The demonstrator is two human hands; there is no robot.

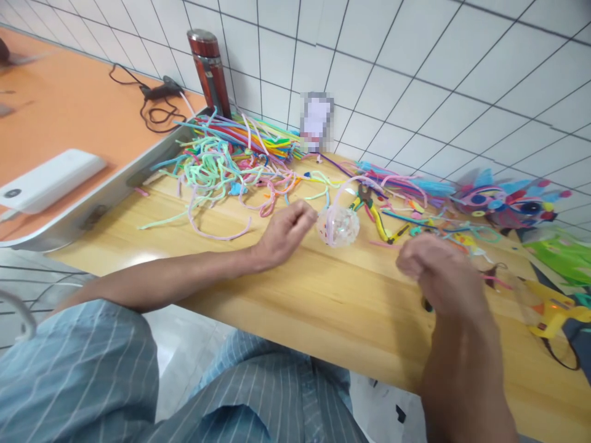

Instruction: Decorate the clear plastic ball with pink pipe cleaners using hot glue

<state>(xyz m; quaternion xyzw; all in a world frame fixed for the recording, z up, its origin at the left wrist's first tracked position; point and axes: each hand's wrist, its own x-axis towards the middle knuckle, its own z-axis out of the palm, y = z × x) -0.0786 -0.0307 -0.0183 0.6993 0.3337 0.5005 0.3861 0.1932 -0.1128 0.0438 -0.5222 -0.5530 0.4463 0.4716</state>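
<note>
My left hand (pixel 286 234) is closed, its thumb and finger pinched at the left side of a clear, speckled ball (pixel 346 227). A pale pink pipe cleaner (pixel 330 221) runs across the ball, and another pink length arches above it. My right hand (pixel 436 264) is curled and blurred, over the right part of the table, apart from the ball. Whatever its fingers hold is hidden. A small dark thing (pixel 427 304) shows just below it. Between the hands and further back lie yellow-handled pliers (pixel 378 221).
Tangled green pipe cleaners (pixel 207 166) and a multicoloured bundle (pixel 272 144) lie at the back left near a red thermos (pixel 210 74). A phone (pixel 316 120) leans on the tiled wall. Fluffy colourful figures (pixel 503 200) and a yellow glue gun (pixel 554 311) are at right. A white power bank (pixel 55 178) lies left.
</note>
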